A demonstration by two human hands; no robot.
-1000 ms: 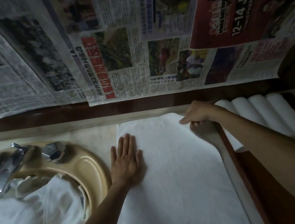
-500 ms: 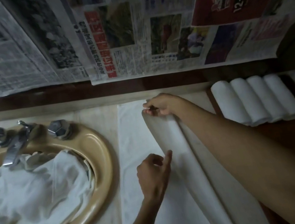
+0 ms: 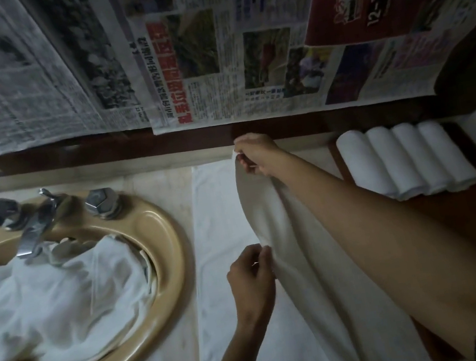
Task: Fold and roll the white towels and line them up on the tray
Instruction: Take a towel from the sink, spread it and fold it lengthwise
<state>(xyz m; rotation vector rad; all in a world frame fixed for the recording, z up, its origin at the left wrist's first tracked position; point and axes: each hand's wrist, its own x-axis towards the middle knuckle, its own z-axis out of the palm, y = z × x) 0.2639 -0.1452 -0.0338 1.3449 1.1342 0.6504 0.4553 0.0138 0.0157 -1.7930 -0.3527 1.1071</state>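
Right grip: right hand [image 3: 258, 157] pinching the far corner of the towel's [image 3: 220, 215] lifted flap, fingers curled round the soft cloth, forearm stretched across above the fold.
Left grip: left hand [image 3: 252, 276] pinching the same flap's edge nearer the body, thumb and fingertips pressed together on the fabric.
Towel: white, fine-napped terry, long rectangle spread on the bench [image 3: 155, 188]; right side raised between the two grips as a smooth curved flap, left side flat under and left of them.
Rolled towels: four white rolled towels [image 3: 405, 162], plump cylinders, touching side by side, well to the right of the right grip.
Tray: dark reddish-brown tray [image 3: 473, 221], smooth and wood-like, beneath the rolls and right of the raised flap.
Bench: pale, stone-like surface, running left from both grips.
Basin: glossy tan oval basin [image 3: 163, 234] left of the left grip, rounded rim.
Loose towels: rumpled white heap of loose towels [image 3: 52, 305] inside the basin, creased and soft.
Tap: dull metal tap [image 3: 35, 228] with two faceted knobs at the basin's far rim.
Newsprint: thin wrinkled newspaper sheets [image 3: 208, 58] hanging on the wall beyond the right grip, above a dark wooden band.
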